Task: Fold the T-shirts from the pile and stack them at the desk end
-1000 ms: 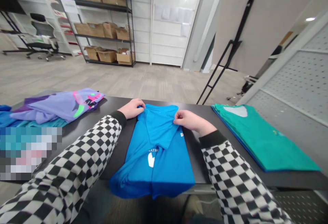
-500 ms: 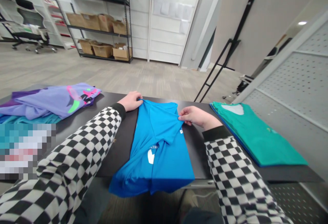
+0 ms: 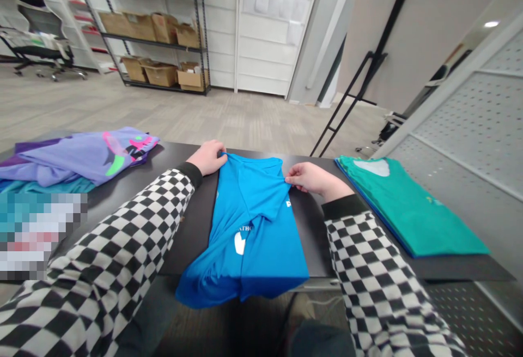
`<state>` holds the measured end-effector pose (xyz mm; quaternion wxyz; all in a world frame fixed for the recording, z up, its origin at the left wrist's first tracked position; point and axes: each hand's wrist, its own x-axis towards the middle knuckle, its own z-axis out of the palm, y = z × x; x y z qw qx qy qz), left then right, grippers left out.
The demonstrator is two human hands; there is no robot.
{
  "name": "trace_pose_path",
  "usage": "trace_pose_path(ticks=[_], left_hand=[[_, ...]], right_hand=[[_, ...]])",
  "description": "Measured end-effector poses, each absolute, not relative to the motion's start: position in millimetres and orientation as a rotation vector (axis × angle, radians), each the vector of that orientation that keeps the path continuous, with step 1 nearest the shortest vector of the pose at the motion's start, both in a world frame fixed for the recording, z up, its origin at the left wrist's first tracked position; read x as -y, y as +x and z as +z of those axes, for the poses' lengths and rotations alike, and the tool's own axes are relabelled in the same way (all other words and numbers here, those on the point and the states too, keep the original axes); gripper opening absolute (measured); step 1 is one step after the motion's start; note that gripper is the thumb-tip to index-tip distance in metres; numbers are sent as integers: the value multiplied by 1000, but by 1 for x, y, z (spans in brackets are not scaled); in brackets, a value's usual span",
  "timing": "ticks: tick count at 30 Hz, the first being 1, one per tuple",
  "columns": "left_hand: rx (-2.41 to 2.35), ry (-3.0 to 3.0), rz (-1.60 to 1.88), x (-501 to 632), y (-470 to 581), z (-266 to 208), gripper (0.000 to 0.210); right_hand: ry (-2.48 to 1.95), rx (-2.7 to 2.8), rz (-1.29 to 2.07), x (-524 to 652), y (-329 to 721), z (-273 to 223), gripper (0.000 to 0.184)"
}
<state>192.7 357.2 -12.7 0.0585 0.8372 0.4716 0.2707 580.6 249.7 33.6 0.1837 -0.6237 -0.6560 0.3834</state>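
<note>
A blue T-shirt (image 3: 269,242) lies partly folded on the dark table, its lower end hanging over the near edge. White print shows on its front, partly covered by a folded-over layer. My left hand (image 3: 207,157) is closed at the shirt's far left corner, fingers pinching the fabric there. At the right side, my right hand (image 3: 306,178) pinches the tip of the folded-over sleeve between thumb and fingers. Creases run from that sleeve down toward the shirt's lower left.
Folded green shirts (image 3: 425,210) are stacked at the table's right, beside a perforated panel (image 3: 474,122). Rumpled purple and teal shirts (image 3: 81,158) lie at the left. Beyond the dark table (image 3: 175,150), a shelf rack (image 3: 153,41) holds cardboard boxes, and a black stand (image 3: 347,101) leans behind.
The view has shifted slightly. Both hands keep their grip on the blue T-shirt, which lies nearly as before; the left hand's fingers are curled a little more.
</note>
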Motion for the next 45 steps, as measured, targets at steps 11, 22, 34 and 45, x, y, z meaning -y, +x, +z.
trace_pose_path(ticks=[11, 22, 34, 45], left_hand=[[-1623, 2406, 686, -359, 193, -20, 17], [-1555, 2419, 910, -282, 191, 18, 43], [-1708, 1771, 1253, 43, 164, -31, 13], [-1769, 1983, 1110, 18, 176, -21, 22]], right_hand=[[-1844, 1977, 745, -252, 578, 32, 18], [-1686, 2130, 222, -242, 542, 40, 20], [-1008, 2678, 637, -213, 467, 2, 58], [-1265, 1395, 1086, -81, 436, 56, 44]])
